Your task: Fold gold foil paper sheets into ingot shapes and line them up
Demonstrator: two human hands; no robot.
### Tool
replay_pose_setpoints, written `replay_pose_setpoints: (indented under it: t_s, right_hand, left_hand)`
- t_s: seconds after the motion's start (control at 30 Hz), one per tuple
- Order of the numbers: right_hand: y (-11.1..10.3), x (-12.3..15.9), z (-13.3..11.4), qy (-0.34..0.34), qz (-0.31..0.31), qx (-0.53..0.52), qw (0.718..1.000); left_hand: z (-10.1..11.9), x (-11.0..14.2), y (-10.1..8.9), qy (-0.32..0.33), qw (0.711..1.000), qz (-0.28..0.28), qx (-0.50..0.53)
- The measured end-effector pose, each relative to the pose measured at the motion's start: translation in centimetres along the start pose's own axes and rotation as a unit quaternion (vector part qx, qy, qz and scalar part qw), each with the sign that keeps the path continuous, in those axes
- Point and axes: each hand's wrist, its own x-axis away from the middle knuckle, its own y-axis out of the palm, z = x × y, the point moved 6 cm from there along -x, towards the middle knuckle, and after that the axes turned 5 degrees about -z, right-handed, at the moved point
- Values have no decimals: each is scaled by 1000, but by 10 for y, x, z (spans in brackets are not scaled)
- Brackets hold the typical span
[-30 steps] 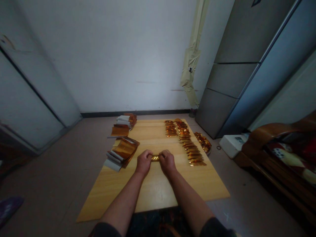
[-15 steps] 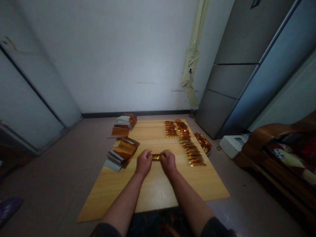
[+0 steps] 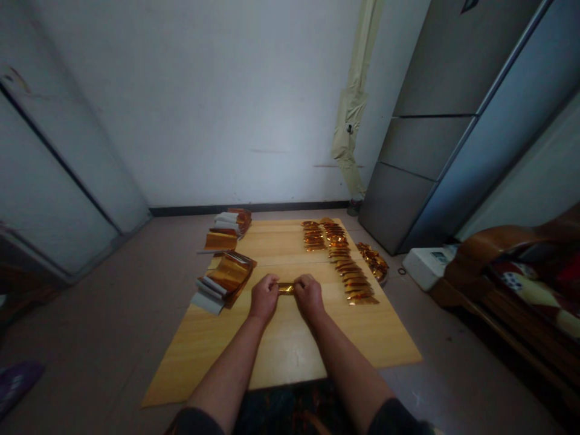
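Observation:
Between my two hands, over the middle of the wooden board point(image 3: 281, 344), is a small folded piece of shiny gold paper point(image 3: 286, 289). My left hand point(image 3: 264, 297) pinches its left end, and my right hand point(image 3: 309, 296) pinches its right end. The fingertips beneath the paper are hidden. To the left lies a fanned stack of gold paper sheets point(image 3: 229, 272) with pale backs. On the right side, a long row of folded gold paper pieces point(image 3: 351, 278) runs toward the far edge, with a shorter row point(image 3: 312, 235) beside it.
More gold and pale sheets point(image 3: 222, 240) lie at the board's far left corner. A heap of gold folded pieces point(image 3: 374, 261) sits off the right edge. Beyond are a white box point(image 3: 428, 266), a wooden seat point(image 3: 498, 254) and a grey refrigerator point(image 3: 408, 169). A wall stands ahead.
Both hands have shifted very slightly to the right with the gold paper still between them. The light reflections on the paper differ. The stacks and rows stay where they were.

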Motion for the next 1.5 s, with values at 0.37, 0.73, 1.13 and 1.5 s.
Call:
replay_pose_setpoints:
  t_s: [0.37,0.73,1.13,1.5]
  right_hand:
    - [-4,-6,-3,22,-18,3,1000]
    - [-14,-2,1,13,-44,98,994]
    - [-20,4,-4,-17,-61,149,987]
    - [-13,2,-13,-70,-129,273,951]
  left_hand:
    - [7,-1,-10,27,999,30,4]
    - [12,0,-7,40,998,22,-49]
    - [13,1,-2,58,996,8,-74]
    - [16,3,0,71,992,-7,-103]
